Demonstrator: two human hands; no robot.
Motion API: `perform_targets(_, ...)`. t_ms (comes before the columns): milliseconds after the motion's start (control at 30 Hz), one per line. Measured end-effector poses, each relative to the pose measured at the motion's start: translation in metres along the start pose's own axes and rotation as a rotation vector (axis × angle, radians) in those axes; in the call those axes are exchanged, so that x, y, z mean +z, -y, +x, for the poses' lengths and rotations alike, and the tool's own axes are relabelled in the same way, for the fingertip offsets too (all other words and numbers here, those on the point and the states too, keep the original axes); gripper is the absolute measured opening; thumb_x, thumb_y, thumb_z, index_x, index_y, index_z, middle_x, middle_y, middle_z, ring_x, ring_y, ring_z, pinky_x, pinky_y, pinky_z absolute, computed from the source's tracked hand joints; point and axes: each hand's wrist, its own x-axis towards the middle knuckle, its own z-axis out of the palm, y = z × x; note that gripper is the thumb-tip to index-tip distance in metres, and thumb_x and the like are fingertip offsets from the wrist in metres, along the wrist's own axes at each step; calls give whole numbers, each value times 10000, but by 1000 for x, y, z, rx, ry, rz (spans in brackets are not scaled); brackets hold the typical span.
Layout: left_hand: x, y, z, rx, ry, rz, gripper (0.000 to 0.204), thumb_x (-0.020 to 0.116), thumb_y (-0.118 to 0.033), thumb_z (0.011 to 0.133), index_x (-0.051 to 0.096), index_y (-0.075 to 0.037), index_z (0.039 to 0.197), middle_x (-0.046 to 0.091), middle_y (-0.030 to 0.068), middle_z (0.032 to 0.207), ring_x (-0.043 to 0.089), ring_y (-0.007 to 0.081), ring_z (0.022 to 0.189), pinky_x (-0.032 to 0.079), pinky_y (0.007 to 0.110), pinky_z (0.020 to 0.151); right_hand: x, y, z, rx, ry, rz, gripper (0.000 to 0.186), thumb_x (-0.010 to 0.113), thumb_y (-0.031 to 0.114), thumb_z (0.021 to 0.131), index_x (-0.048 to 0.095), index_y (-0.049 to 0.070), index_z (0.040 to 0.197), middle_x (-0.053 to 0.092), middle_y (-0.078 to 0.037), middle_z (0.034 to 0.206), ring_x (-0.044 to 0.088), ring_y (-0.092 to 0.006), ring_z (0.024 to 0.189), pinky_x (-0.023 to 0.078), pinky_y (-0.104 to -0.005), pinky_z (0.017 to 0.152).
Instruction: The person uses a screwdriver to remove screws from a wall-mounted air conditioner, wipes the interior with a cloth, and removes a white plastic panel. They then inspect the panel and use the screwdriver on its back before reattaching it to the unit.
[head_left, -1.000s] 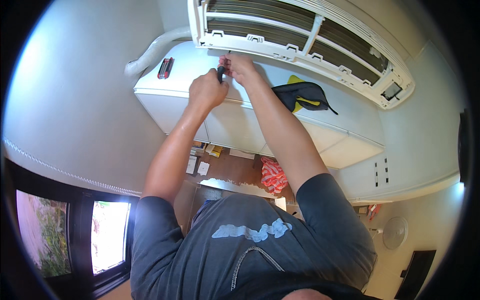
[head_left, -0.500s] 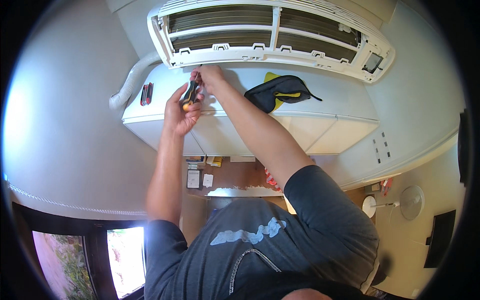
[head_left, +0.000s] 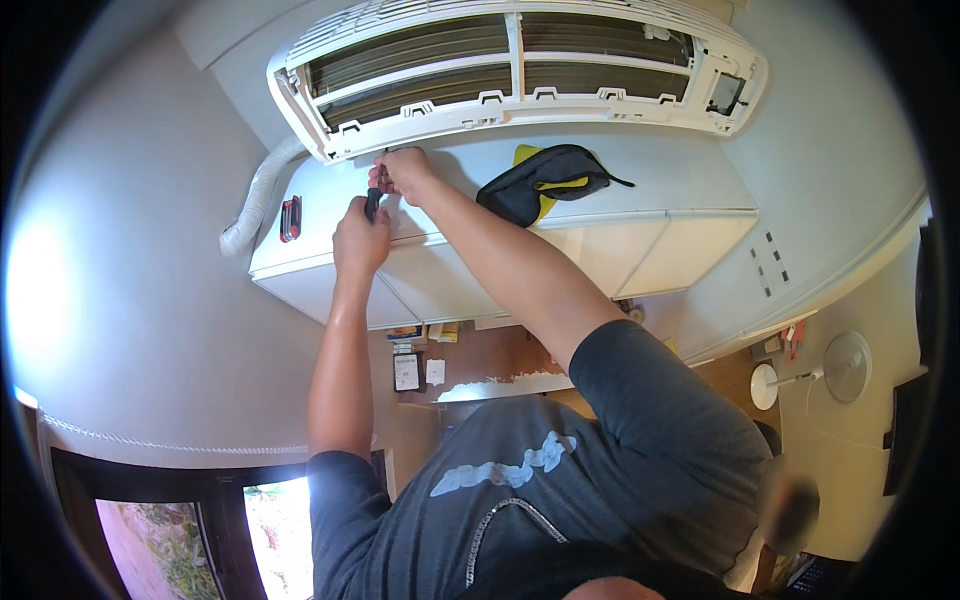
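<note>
My left hand (head_left: 361,238) is wrapped around the handle of a screwdriver (head_left: 373,203), which points up toward the air conditioner. Close above it, my right hand (head_left: 407,174) is closed, its fingers pinched about the screwdriver's shaft; the tip is hard to make out. Both hands are just under the lower left edge of a white wall-mounted air conditioner (head_left: 470,118), whose front cover is off and whose dark filter panels show. Below the unit is a white cabinet top (head_left: 440,222). A black and yellow cloth pouch (head_left: 550,183) lies on it, right of my right hand.
A red and black folding tool set (head_left: 290,219) lies on the cabinet top at the left. A wrapped white pipe (head_left: 258,195) runs down the wall beside the unit. Far below are a desk (head_left: 490,357) with boxes, a standing fan (head_left: 848,366) and a window (head_left: 275,535).
My left hand has turned over, so its back now faces up and covers most of the screwdriver's handle. My right hand stays near the unit's lower edge. The view has shifted slightly.
</note>
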Motion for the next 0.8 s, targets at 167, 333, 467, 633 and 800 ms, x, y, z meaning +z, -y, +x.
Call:
perform_targets(167, -12, -2, 1, -523, 290, -1544, 277, 587, -303, 1015, 615, -41, 1101, 602, 51, 751, 479, 110, 496, 342, 275, 377, 4, -4, -1, -56, -34, 51, 116, 608, 105, 987, 676, 11, 990, 723, -101, 833, 713, -201, 669, 575, -335, 587)
perform_targets(333, -12, 4, 3, -552, 515, -1659, 289, 519, -315, 1044, 612, -59, 1142, 604, 49, 760, 489, 120, 504, 400, 288, 418, 5, -5, 2, -24, -47, 140, 156, 571, 103, 997, 681, 7, 941, 713, -104, 810, 708, -206, 645, 565, -327, 576)
perform_targets(467, -5, 2, -6, -576, 391, -1444, 342, 519, -369, 1057, 637, -50, 1090, 623, 55, 773, 523, 120, 523, 410, 268, 424, 2, -10, 5, -114, -17, 122, 168, 538, 74, 1000, 677, -10, 955, 706, -121, 810, 707, -215, 653, 555, -326, 564)
perform_targets(633, -8, -12, -7, -619, 564, -1702, 367, 555, -391, 1053, 613, -29, 1033, 565, 34, 727, 484, 101, 483, 368, 237, 387, -1, -11, 11, -73, -7, 159, 154, 535, 53, 989, 658, -34, 957, 695, -149, 823, 710, -241, 678, 566, -331, 580)
perform_targets(800, -17, -24, 5, -375, 283, -610, 358, 595, -389, 1021, 594, -36, 1077, 523, 3, 691, 453, 92, 493, 343, 254, 383, -2, -11, 16, -102, 23, 181, 172, 526, 73, 1002, 664, -30, 991, 705, -138, 841, 717, -233, 715, 584, -339, 632)
